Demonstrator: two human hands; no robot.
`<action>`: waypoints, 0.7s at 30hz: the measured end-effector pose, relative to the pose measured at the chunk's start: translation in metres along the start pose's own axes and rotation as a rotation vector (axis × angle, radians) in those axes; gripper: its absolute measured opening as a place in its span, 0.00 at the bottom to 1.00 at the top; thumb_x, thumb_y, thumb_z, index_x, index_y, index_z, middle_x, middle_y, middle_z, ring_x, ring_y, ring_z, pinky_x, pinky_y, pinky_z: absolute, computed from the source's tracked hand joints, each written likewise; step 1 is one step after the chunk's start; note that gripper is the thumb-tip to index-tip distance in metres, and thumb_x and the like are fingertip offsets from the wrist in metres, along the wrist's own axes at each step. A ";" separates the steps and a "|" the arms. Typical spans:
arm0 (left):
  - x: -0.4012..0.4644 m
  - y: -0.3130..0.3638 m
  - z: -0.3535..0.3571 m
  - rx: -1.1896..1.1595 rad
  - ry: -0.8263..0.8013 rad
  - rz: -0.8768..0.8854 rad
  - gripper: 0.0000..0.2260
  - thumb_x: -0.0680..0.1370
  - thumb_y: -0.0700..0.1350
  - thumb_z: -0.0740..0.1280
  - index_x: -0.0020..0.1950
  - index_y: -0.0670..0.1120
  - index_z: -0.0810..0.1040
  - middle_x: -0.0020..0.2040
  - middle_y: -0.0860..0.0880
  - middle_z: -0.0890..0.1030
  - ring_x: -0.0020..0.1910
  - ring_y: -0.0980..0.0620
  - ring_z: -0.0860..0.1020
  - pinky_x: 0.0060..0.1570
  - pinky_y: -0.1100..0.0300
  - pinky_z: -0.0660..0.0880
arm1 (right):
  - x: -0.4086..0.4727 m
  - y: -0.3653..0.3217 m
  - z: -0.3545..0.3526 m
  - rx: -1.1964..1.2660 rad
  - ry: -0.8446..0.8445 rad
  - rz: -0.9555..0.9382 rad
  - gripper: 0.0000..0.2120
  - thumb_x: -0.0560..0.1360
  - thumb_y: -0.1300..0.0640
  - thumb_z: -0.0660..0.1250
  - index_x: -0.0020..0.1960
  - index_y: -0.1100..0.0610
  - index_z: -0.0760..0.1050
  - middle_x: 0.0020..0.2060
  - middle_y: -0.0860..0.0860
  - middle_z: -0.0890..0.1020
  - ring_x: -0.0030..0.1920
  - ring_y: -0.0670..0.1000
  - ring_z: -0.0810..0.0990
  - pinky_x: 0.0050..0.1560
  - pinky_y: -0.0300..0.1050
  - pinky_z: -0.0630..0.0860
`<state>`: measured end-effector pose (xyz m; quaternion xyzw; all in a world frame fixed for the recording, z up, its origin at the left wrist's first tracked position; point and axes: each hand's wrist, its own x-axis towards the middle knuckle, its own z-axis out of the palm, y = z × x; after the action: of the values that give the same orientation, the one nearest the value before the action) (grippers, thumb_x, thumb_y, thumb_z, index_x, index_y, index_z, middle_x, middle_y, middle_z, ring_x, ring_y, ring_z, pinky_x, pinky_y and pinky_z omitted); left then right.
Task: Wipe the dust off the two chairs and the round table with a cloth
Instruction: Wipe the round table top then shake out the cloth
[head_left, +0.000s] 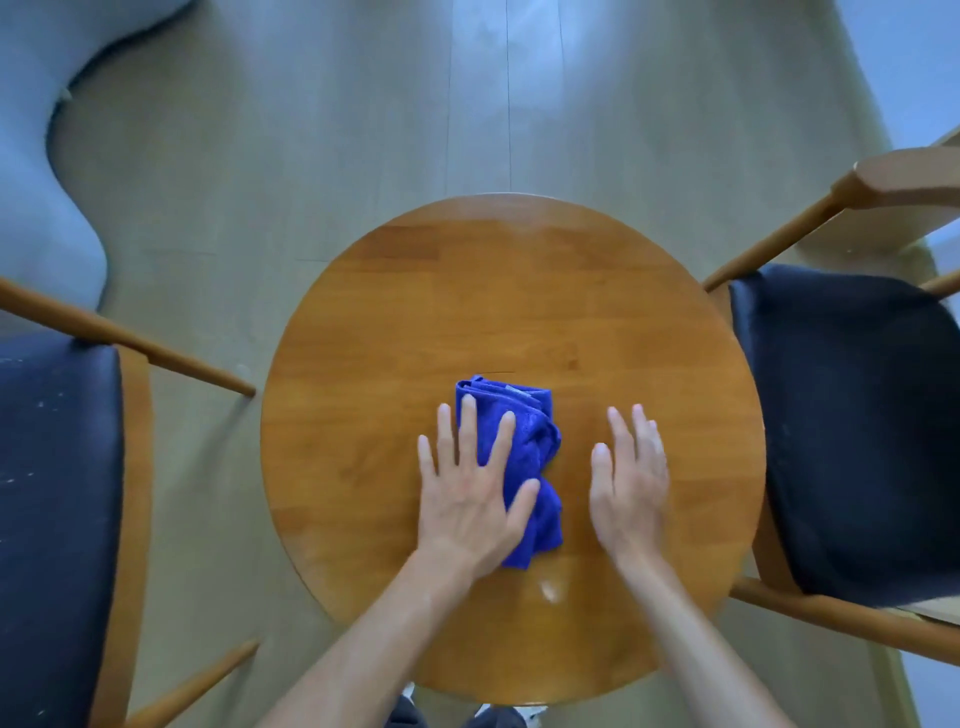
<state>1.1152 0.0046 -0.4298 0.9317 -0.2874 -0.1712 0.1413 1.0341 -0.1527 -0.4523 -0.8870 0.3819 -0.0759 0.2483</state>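
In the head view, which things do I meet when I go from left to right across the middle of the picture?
Left chair → left hand pressing flat on the blue cloth → right hand, on the round table → right chair.

Blue cloth on our round table, a chair on each side.

Our folded, rumpled blue cloth lies flat on the round wooden table, under our left fingers and just left of our right fingers. Two wooden chairs with dark seats flank it: one beyond our left fingers, one beyond our right.
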 end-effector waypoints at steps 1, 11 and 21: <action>-0.003 0.013 0.011 -0.001 -0.009 -0.011 0.35 0.73 0.64 0.56 0.76 0.47 0.64 0.76 0.36 0.58 0.74 0.34 0.60 0.65 0.36 0.67 | 0.004 0.015 0.002 -0.069 0.001 0.028 0.29 0.77 0.46 0.47 0.72 0.57 0.69 0.75 0.55 0.64 0.76 0.57 0.59 0.74 0.57 0.56; 0.044 0.033 0.027 0.148 0.046 0.182 0.28 0.66 0.45 0.69 0.67 0.52 0.74 0.72 0.38 0.68 0.67 0.34 0.71 0.58 0.42 0.74 | 0.000 0.041 0.018 -0.301 0.097 -0.091 0.25 0.78 0.51 0.53 0.72 0.59 0.68 0.73 0.58 0.66 0.74 0.58 0.62 0.70 0.60 0.61; 0.052 -0.146 -0.034 0.029 0.327 -0.427 0.27 0.71 0.41 0.69 0.68 0.41 0.66 0.74 0.33 0.58 0.65 0.29 0.65 0.59 0.35 0.71 | 0.000 0.034 0.017 -0.338 0.052 -0.050 0.27 0.77 0.50 0.52 0.73 0.59 0.65 0.74 0.59 0.64 0.75 0.60 0.60 0.72 0.62 0.59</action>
<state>1.2401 0.0958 -0.4640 0.9884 -0.0601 -0.0403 0.1332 1.0176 -0.1659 -0.4836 -0.9231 0.3733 -0.0399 0.0837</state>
